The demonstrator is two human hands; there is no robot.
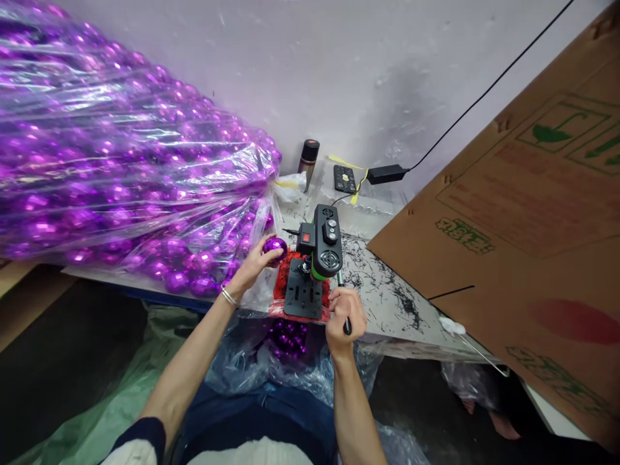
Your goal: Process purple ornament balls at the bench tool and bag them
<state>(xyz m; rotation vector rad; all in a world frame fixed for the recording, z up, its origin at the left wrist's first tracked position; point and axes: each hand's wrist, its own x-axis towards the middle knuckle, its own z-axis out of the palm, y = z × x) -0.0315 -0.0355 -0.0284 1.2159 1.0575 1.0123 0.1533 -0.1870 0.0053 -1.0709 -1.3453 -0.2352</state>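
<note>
A shiny purple bauble [275, 249] is held in the fingers of my left hand [260, 261], just left of a small black bench drill press [328, 239]. My right hand [347, 316] is wrapped round the black-tipped lever [347, 326] on the drill press's right side. Beneath the machine's head lies its slotted black base plate [303, 294], resting on a red sheet [281, 284]. The drill's working tip is too small to make out. Below the table edge, in clear plastic at my lap, sit several more purple baubles [288, 339].
A huge clear bag of purple baubles [121, 168] fills the left of the table. At the back stand a dark bottle [309, 158] and a black power adapter [386, 174] with its cable. Black shavings [407, 303] litter the right side beside a big cardboard box [523, 226].
</note>
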